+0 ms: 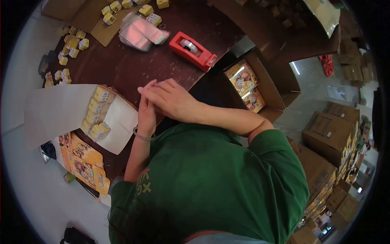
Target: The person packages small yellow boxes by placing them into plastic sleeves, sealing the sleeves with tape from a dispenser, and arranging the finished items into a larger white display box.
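Observation:
My left hand (146,118), with a bracelet at the wrist, points away from me at the table's near edge. Across it lies my right hand (175,100), touching its fingers. The fingers of both look mostly stretched out; part of the left ones is covered by the right hand. I see nothing held, though the space between the palms is hidden. Left of my hands is a white-lined open carton (122,128) with a row of small yellow boxes (96,106) on it. A red tape dispenser (191,51) with a roll of clear tape sits beyond my right hand.
Clear plastic sleeves (140,32) lie on the dark red table (109,61), near scattered little yellow boxes (73,42). At right, an open cardboard box (270,81) holds printed yellow boxes (243,79). Printed flat cartons (85,162) lie lower left; stacked brown cartons (329,126) stand at far right.

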`<state>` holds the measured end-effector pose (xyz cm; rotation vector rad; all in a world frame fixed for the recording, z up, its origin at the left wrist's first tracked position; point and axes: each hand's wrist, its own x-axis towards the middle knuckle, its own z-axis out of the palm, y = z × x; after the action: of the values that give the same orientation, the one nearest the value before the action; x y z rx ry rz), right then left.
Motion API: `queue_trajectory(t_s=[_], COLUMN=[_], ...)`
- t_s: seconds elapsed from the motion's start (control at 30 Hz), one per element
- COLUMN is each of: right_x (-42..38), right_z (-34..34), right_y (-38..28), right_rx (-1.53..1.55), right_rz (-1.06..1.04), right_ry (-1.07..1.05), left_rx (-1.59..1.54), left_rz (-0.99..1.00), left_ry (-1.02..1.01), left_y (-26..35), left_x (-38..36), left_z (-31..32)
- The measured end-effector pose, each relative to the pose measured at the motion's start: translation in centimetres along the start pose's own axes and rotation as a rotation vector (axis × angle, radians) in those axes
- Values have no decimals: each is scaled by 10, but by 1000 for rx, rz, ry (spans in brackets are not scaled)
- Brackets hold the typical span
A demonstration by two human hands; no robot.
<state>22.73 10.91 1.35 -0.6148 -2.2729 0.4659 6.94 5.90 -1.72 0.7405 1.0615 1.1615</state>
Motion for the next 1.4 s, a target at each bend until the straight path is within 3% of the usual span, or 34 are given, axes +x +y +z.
queue_trajectory(t_s=[0.07,0.1,0.17,0.23,0.27,0.33,0.37,0.43,0.5,0.53,0.63,0.7,0.77,0.83,0.93,0.97,1.07,1.27,1.33,1.37,1.4], right_x=[2,3,18,35,41,29,3,-14,-29,-28,-19,10,18,19,20,20,18,15,14,18,17], right_z=[2,-5,-46,-94,-122,-155,-158,-181,-193,-196,-184,-166,-141,-122,-101,-95,-84,-91,-88,-89,-88], right_y=[7,11,28,78,115,232,318,397,419,419,390,259,171,119,83,69,57,45,41,39,36], right_rx=[7,94,140,183,139,-165,-640,-320,-267,-236,350,677,848,729,594,715,584,702,769,621,731], right_rz=[11,-13,-160,7,216,423,480,879,903,917,634,453,414,322,127,236,170,228,328,270,351], right_ry=[-58,-45,-27,128,165,279,319,440,355,310,446,315,149,37,-70,-91,-94,-258,-246,-303,-227], left_rx=[-154,-130,-310,-343,-383,-357,-360,-348,-300,-273,-268,-255,-218,-261,-258,-240,-195,-169,-60,-4,-60], left_rz=[1,-17,0,-125,-147,-193,-201,-226,-218,-216,-228,-228,-239,-228,-171,-162,-129,-172,-88,-44,-23], left_ry=[-37,36,-7,24,10,59,69,102,7,-36,-104,-189,-318,-473,-536,-524,-437,-300,-316,-326,-295], left_y=[-14,-16,-2,-2,-2,5,7,22,17,17,30,38,49,51,48,50,56,52,47,44,41], left_x=[6,6,9,15,16,17,16,17,22,24,33,36,42,50,48,43,28,11,9,9,10], left_z=[-4,2,18,2,-3,-3,-4,9,9,9,15,19,29,37,42,41,40,24,22,21,22])
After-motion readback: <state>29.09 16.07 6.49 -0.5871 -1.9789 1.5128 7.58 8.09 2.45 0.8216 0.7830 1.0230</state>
